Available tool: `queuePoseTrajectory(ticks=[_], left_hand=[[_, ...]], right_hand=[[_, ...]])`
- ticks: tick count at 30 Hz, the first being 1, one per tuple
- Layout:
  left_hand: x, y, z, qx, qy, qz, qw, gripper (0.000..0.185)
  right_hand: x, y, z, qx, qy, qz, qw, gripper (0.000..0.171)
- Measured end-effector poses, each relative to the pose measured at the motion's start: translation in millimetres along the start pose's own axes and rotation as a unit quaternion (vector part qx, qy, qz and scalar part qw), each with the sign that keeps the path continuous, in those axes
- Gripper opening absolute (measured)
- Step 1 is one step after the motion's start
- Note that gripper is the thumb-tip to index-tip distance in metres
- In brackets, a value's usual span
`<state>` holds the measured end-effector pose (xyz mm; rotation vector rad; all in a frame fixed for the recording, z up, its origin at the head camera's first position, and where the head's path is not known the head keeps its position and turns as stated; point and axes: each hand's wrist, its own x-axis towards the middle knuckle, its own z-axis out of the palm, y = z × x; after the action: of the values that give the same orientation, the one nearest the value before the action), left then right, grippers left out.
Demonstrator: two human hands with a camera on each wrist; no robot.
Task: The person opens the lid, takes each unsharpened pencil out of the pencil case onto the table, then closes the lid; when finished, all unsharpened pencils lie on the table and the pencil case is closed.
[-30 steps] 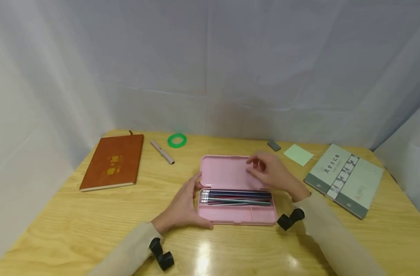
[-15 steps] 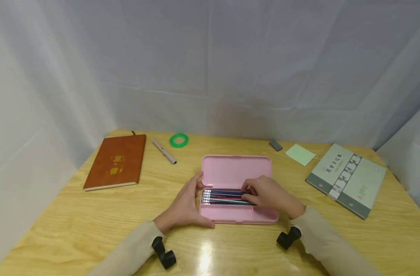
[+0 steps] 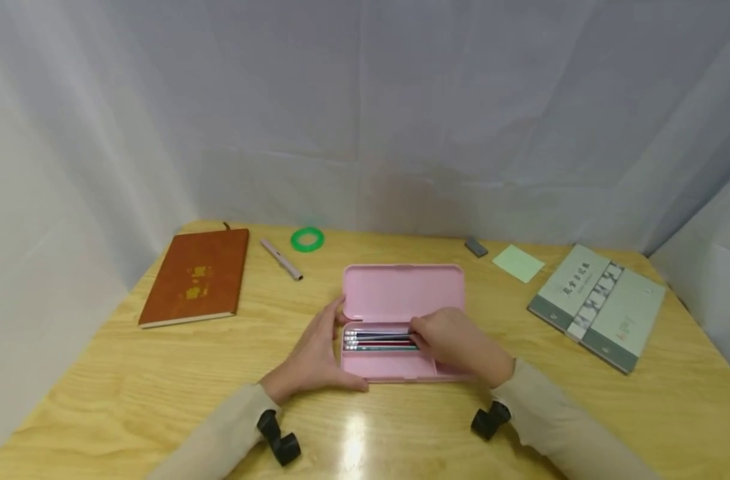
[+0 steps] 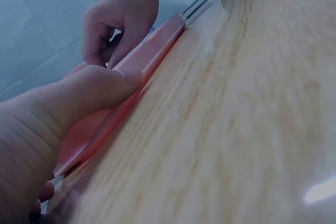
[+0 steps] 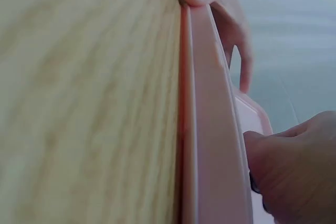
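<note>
Head camera view, with the pink box (image 3: pixel 389 365) as the middle of a clock and twelve on the far side: the box sits on the wooden table (image 3: pixel 161 393), and its lid (image 3: pixel 401 292) is folded back toward twelve. Pencils (image 3: pixel 379 342) lie side by side in the long back part, with their silver ends at nine o'clock. The left hand (image 3: pixel 313 355) is at the nine o'clock end. Its thumb is on the front edge and its fingers reach round to the back, spread wide, so it grips the box. The right hand (image 3: pixel 461 341) reaches in over the three o'clock side. Its fingers are bent close together and pinch some pencils; I cannot tell how many, since the hand hides that end. In the left wrist view, two thin sticks (image 4: pixel 196 9) poke out past the far end of the box. A brown notebook (image 3: pixel 193 273) lies just past nine o'clock, a pale pen (image 3: pixel 281 259) is at ten, and a green ring (image 3: pixel 307 249) is between ten and eleven. A small grey block (image 3: pixel 476 247) is between one and two, a light green paper (image 3: pixel 518 263) is at two, and a big grey-green book (image 3: pixel 625 313) is near three.
</note>
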<state>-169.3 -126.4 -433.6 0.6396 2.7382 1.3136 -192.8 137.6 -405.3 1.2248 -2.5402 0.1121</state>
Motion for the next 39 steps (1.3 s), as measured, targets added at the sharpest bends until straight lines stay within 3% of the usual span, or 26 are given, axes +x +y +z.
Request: queuePoseTrajectory(ticks=[4, 8, 14, 19, 24, 31, 39], left_hand=[[-1.2, 1.1, -2.3, -0.004, -0.001, 0.0, 1.0, 0.145], [-3.9, -1.6, -4.3, -0.003, -0.002, -0.001, 1.0, 0.145], [-8.6, -6.5, -8.4, 0.0, 0.006, 0.005, 1.0, 0.144], [-10.7, -6.6, -9.3, -0.002, 0.0, 0.006, 1.0, 0.143], [-8.9, -6.0, -9.2, 0.004, 0.0, 0.01, 0.9999, 0.142], [-15.5, -7.2, -12.9, 0.019, 0.013, -0.001, 0.9997, 0.141], [-15.0, -6.2, -11.6, 0.033, 0.008, 0.007, 0.9994, 0.14]], right_hand=[[-3, 1, 0, 0.002, 0.024, 0.01, 1.0, 0.013], [-19, 8, -9, 0.045, 0.025, 0.064, 0.997, 0.007], [-72, 36, -23, 0.1, 0.062, 0.138, 0.983, 0.01], [-123, 57, -33, 0.106, 0.087, 0.165, 0.977, 0.019], [-154, 66, -40, 0.102, 0.063, 0.194, 0.974, 0.02], [-147, 62, -38, 0.143, -0.028, 0.237, 0.96, 0.007], [-109, 47, -38, 0.134, -0.023, 0.236, 0.962, 0.008]])
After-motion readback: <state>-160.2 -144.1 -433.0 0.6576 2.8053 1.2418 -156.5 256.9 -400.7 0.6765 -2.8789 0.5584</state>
